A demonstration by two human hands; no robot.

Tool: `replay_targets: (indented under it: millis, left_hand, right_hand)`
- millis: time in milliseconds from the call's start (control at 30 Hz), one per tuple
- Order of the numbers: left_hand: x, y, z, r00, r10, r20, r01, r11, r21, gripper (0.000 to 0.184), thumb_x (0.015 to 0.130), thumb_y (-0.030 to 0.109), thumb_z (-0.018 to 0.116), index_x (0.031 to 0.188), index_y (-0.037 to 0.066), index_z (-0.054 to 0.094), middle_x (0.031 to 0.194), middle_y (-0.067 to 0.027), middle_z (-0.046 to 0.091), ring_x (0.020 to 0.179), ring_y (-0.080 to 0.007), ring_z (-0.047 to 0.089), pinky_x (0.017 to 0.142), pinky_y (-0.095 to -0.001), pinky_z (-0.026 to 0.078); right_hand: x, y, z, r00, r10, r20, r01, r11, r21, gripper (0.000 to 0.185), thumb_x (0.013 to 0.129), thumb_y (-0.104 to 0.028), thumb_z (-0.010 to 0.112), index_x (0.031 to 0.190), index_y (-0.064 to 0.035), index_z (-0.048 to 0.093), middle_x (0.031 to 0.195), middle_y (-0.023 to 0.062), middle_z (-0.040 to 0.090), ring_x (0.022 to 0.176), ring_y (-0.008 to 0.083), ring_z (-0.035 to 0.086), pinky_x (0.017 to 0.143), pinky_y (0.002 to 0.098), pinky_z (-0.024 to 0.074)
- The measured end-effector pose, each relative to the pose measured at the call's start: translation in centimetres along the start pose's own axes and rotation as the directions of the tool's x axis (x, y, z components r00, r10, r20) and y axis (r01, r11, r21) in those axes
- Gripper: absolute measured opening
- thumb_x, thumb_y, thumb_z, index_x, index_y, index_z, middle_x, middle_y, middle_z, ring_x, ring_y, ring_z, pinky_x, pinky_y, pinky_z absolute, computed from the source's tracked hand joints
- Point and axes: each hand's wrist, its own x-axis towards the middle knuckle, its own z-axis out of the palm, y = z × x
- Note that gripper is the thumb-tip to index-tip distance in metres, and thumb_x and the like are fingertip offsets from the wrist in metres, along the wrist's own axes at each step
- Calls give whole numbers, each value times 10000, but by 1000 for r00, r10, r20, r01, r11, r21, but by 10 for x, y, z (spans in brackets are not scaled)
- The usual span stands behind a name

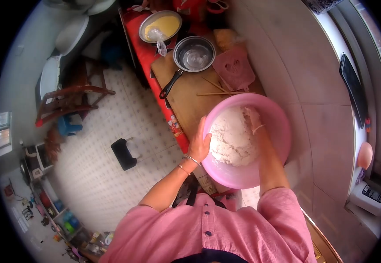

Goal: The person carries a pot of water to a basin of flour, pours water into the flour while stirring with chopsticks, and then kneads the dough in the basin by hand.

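A large pink basin stands near the front end of the wooden board, tilted a little in view. Inside it lies a mass of white flour, loose and crumbly along its lower part. My left hand grips the basin's left rim, thumb over the edge and fingers along the outer wall. Reaching into the basin from the right, my right hand is in the flour by the far right side. Its fingers are partly buried, so their pose is hidden.
On the wooden board are a saucepan with clear liquid, a pink heart-patterned holder and thin wooden sticks. Behind stands a bowl of yellow meal with a plastic bag. A black stool is on the floor at left.
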Motion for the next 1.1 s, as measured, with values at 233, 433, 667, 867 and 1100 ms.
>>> replay_targets:
  millis: [233, 433, 667, 867, 1100]
  left_hand:
    - [30, -18, -2, 984, 176, 16, -177, 984, 36, 577, 901, 104, 519, 1426, 29, 292, 1400, -231, 413, 1287, -369, 420, 1062, -397, 343]
    - [36, -20, 2, 980, 178, 88, -178, 984, -5, 552, 897, 91, 518, 1414, 53, 328, 1411, -221, 406, 1297, -368, 405, 1072, -392, 328]
    - [41, -13, -2, 972, 195, 128, -193, 981, -31, 528, 895, 82, 526, 1393, 34, 359, 1375, -229, 446, 1269, -377, 435, 1049, -395, 357]
    - [53, 4, -8, 966, 155, 209, -164, 986, 26, 510, 898, 78, 531, 1381, 29, 374, 1333, -235, 485, 1232, -389, 469, 1024, -395, 382]
    - [70, 11, -8, 949, 188, 253, -208, 977, 53, 528, 892, 84, 555, 1385, 39, 373, 1323, -238, 491, 1204, -387, 495, 987, -400, 418]
  right_hand:
    - [-79, 46, 113, 987, -20, 160, 161, 89, -983, 473, 863, -384, 589, 1134, 2, 622, 1164, 185, 612, 1104, 277, 581, 905, 349, 452]
    - [-99, 121, 48, 899, -169, 403, 286, -471, -834, 369, 831, -281, 630, 1169, -134, 631, 1282, 73, 549, 1211, 395, 466, 963, 469, 445]
    - [-135, 163, 19, 734, -434, 522, 193, -604, -773, 250, 811, -315, 569, 996, -159, 632, 1397, 6, 437, 1269, 411, 369, 909, 687, 368]
    - [-88, 143, 28, 700, -497, 513, 146, -604, -784, 294, 753, -333, 625, 1008, -185, 623, 1299, 36, 498, 1216, 352, 413, 903, 680, 348]
    - [-45, 102, 51, 592, -629, 504, 170, -514, -841, 362, 709, -385, 684, 981, -153, 628, 1054, 53, 603, 1069, 295, 519, 893, 619, 382]
